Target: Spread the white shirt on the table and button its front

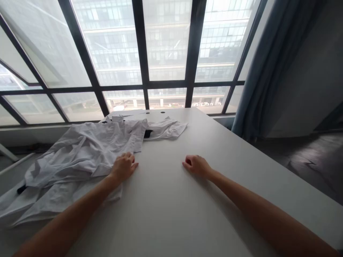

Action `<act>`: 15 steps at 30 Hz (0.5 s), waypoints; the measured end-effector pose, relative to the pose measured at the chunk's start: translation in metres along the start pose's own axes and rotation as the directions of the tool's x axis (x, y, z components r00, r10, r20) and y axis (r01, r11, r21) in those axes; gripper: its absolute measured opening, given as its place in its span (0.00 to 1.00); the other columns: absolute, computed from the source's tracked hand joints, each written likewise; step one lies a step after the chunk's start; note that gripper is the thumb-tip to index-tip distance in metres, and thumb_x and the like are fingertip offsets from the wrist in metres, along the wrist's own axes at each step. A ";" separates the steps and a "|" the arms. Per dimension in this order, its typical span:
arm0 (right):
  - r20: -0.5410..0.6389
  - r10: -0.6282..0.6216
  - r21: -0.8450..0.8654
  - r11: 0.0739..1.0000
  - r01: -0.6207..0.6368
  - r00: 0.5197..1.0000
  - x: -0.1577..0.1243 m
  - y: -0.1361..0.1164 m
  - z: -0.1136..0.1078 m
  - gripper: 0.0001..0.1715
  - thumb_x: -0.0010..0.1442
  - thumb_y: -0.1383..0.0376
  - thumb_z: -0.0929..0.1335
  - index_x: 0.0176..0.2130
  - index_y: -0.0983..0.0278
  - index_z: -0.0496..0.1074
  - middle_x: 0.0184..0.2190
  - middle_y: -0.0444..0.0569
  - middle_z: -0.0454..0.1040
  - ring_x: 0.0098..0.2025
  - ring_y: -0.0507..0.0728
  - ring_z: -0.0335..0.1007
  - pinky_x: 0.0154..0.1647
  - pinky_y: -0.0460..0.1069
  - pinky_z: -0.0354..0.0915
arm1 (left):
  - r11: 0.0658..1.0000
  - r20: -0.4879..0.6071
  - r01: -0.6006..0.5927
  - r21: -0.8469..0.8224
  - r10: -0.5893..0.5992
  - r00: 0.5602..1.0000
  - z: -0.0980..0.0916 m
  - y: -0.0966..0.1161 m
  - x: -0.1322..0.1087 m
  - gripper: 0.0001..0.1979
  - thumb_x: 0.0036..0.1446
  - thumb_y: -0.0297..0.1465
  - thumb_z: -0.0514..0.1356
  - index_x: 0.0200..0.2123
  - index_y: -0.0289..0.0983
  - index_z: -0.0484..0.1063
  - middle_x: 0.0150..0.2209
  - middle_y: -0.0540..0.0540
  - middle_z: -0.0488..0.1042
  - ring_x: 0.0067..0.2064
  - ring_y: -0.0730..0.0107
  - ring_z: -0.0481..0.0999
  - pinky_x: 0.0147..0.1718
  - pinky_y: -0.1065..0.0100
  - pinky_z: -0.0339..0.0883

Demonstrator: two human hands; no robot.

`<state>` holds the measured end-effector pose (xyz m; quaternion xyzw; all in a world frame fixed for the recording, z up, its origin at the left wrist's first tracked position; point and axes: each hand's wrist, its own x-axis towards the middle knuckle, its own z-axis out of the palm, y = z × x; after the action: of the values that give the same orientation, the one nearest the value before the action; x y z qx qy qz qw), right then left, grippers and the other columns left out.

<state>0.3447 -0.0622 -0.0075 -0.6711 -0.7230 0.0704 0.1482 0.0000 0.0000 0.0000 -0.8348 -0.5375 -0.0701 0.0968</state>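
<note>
White clothes: rumpled heap on the table, spread from about 9 to 11 o'clock. Can't make out how many pieces are in there.
Flat bit: more white cloth, at 12, past the heap. Looks like a sleeve, not sure.
Dark patches: one by the flat bit, just left of 12, another near 9:30. Can't tell if they're trim or something underneath.
Weight and feel: my guess is light, thin and really floppy, so it'd sag and crease wherever it isn't held. Probably not slippery, and nothing fragile about it.
Where to grab: I'd pinch the loose edge around 11, both hands spaced apart. Grabbing mid-heap would likely just bunch up the layers.
Left hand: 11 o'clock, palm down on the heap's edge, thumb out to the side. Touching cloth, no pinch that I can see.
Right hand: between 12 and 1, on bare tabletop, fingers loosely curled, narrow gap at the thumb, nothing visible in it.
</note>
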 end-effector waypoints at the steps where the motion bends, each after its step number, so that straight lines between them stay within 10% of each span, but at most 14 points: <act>1: 0.001 -0.001 -0.054 0.999 0.001 1.000 0.008 -0.007 0.005 0.10 0.65 0.61 0.69 0.33 0.64 0.75 0.30 0.47 0.75 0.31 0.54 0.69 0.30 0.46 0.54 | 0.997 -0.010 -0.056 -0.058 0.055 0.998 0.001 0.012 0.004 0.11 0.61 0.38 0.57 0.36 0.38 0.74 0.43 0.41 0.74 0.46 0.55 0.74 0.46 0.60 0.67; 7: -0.024 -0.037 -0.232 0.972 0.030 0.999 0.047 -0.048 0.025 0.13 0.69 0.60 0.65 0.41 0.64 0.76 0.37 0.53 0.77 0.37 0.57 0.73 0.35 0.47 0.57 | 0.944 -0.083 -0.085 -0.320 0.061 0.995 0.022 0.073 0.038 0.10 0.60 0.37 0.58 0.35 0.38 0.75 0.40 0.42 0.74 0.42 0.59 0.76 0.42 0.63 0.69; 15: -0.121 -0.086 -0.119 0.990 0.072 0.989 0.049 -0.033 0.040 0.11 0.67 0.59 0.67 0.37 0.62 0.76 0.34 0.47 0.77 0.35 0.55 0.72 0.33 0.46 0.55 | 0.889 -0.189 -0.190 -0.418 0.119 0.975 0.038 0.065 0.033 0.07 0.59 0.32 0.58 0.36 0.39 0.76 0.41 0.43 0.75 0.46 0.59 0.75 0.48 0.63 0.68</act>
<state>0.2986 -0.0131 -0.0294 -0.6524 -0.7411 -0.0193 0.1574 0.0733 0.0115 -0.0349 -0.8673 -0.4307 -0.2456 -0.0435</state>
